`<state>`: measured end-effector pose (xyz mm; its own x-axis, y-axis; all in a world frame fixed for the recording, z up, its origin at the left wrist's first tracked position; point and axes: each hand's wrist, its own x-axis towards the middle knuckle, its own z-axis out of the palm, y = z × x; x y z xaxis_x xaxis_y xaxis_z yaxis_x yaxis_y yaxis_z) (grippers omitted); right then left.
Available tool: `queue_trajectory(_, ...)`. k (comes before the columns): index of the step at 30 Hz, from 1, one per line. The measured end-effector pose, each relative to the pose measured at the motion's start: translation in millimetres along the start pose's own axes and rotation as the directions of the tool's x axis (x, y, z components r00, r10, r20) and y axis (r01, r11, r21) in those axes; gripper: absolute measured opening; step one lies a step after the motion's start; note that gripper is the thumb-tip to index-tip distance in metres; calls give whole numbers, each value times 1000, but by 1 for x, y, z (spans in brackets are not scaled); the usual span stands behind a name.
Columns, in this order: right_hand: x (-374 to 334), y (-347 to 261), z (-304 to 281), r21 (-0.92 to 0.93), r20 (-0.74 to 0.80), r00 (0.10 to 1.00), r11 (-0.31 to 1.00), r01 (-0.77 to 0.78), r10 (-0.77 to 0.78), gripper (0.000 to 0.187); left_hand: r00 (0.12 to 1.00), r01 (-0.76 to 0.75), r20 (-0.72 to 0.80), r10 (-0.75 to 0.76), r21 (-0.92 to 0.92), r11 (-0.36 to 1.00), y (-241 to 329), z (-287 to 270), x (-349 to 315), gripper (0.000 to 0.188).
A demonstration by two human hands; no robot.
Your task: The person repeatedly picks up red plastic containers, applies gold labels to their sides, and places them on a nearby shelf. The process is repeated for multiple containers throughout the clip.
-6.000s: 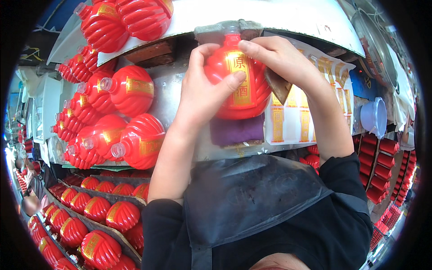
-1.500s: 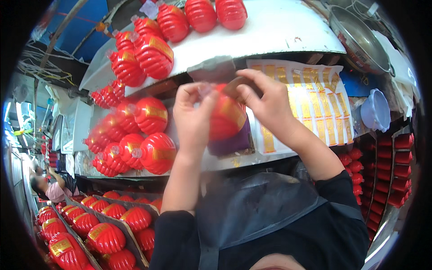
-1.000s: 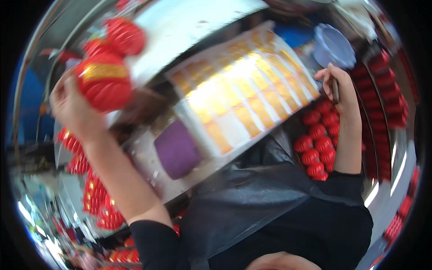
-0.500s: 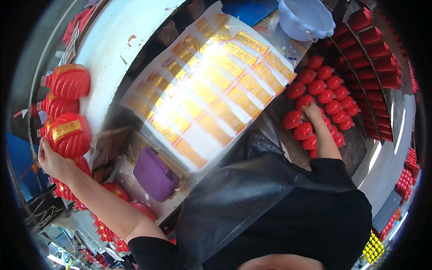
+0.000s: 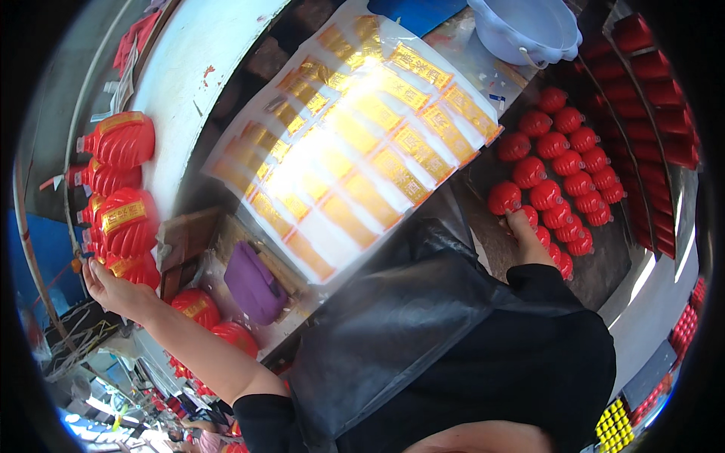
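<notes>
My left hand (image 5: 117, 293) is at the far left, beside the lower jugs of a stack of red plastic jugs. Its fingers are loosely bent, with nothing seen in them. Just above it lies a ribbed red jug (image 5: 130, 235) with a gold label. A lower red jug (image 5: 140, 273) is partly hidden by my fingers. On the right, my right hand (image 5: 524, 232) is closed at the neck end of a round red jug (image 5: 504, 197) in a cluster of similar jugs. Between my arms, a white sheet with rows of gold labels (image 5: 453, 161) lies tilted, washed out by glare.
A purple pouch (image 5: 255, 285) rests below the sheet. A pale blue basin (image 5: 521, 34) stands at the top right. Red cylinders fill a rack (image 5: 653, 98) at the far right. More red jugs (image 5: 195, 306) lie near my left forearm. A white curved surface (image 5: 189, 75) runs along the upper left.
My left hand has moved down from the labelled jug, which stays in the stack. My right hand has shifted down slightly to another jug's neck. The whole view has shifted a little.
</notes>
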<state>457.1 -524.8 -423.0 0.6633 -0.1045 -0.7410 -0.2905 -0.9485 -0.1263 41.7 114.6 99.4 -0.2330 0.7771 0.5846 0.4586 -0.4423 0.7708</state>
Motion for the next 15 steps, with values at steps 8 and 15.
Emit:
queue_trajectory(8,42,-33,-20,31,-105,994,999,43,-40,73,1000,19,6,-19,-43,999,25,-26,-38,27)
queue_trajectory(15,40,-37,-20,143,80,996,989,-45,34,60,999,42,-9,-42,-46,998,36,-46,-47,22)
